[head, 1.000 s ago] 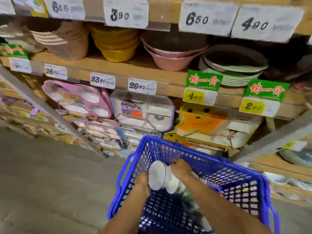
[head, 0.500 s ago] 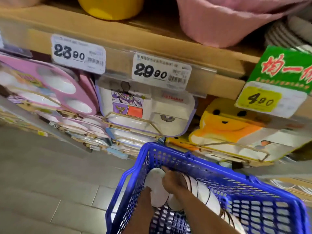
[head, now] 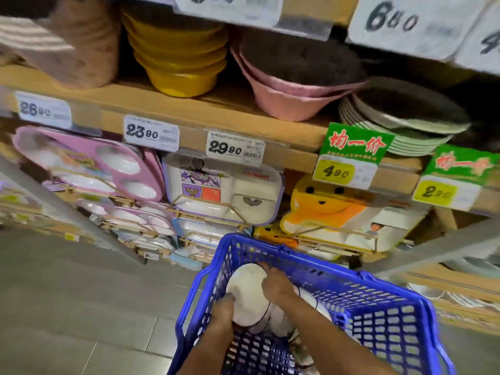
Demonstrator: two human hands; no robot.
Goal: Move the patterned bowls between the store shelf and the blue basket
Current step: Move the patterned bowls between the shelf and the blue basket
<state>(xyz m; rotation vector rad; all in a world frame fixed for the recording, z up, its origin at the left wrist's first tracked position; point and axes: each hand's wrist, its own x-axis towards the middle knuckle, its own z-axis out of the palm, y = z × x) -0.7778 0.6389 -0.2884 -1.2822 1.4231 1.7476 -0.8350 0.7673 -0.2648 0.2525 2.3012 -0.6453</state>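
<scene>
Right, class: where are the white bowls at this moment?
Head view, low centre: the white bowls lie on their side inside the blue basket, by its left wall, gripped between the left hand and the right hand.

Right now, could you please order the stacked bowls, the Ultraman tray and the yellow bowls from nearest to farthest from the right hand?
1. Stacked bowls, in the basket, gripped by the right hand.
2. Ultraman tray, lower shelf, ahead.
3. Yellow bowls, upper shelf, left.
</scene>
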